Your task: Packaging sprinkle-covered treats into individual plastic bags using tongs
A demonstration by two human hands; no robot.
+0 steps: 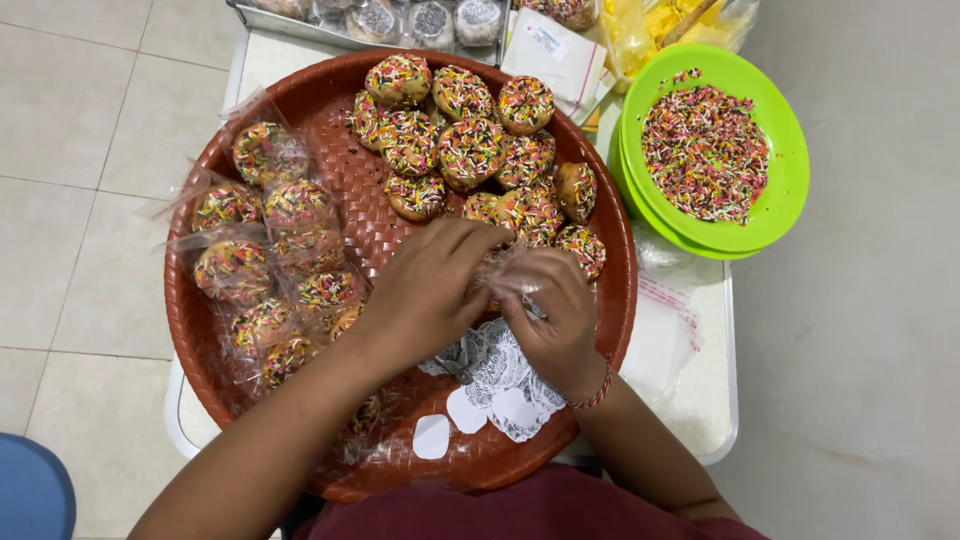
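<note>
On the round woven tray (590,330), both the left hand (425,290) and right hand (555,305) pinch a clear bag (512,262) at centre, with about ten wrapped doughnuts (270,260) at nine o'clock done and roughly a dozen bare doughnuts (470,140) at twelve left.

Head-worn view, straight down, close.

Red string bracelet (597,392), maroon garment (540,510)
</note>
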